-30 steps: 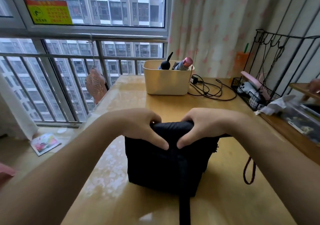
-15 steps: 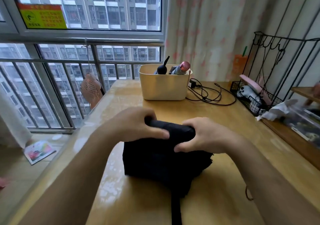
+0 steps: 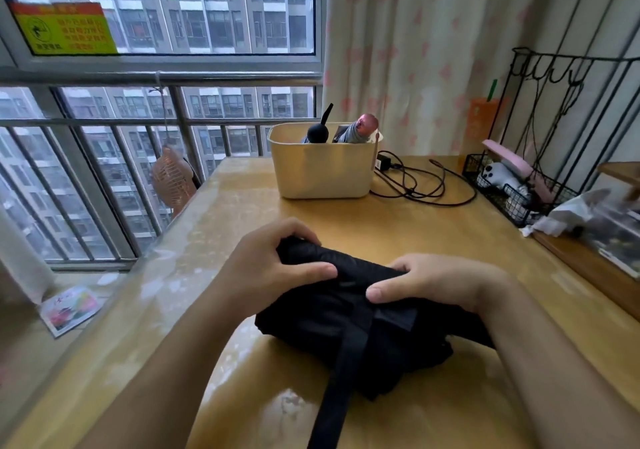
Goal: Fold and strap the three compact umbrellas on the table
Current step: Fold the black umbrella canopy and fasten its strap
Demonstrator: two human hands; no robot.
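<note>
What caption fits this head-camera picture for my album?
Left hand and right hand grip a black umbrella on the table, its strap trailing loose.

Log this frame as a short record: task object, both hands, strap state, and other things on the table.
object: black umbrella, rolled, lying on the table
left grip: holds its left end, fingers curled over it
right grip: holds its right part, thumb on the fabric
strap: loose, trailing toward the camera, not fastened
behind: cream bin with two upright items; black cable beside it
</note>
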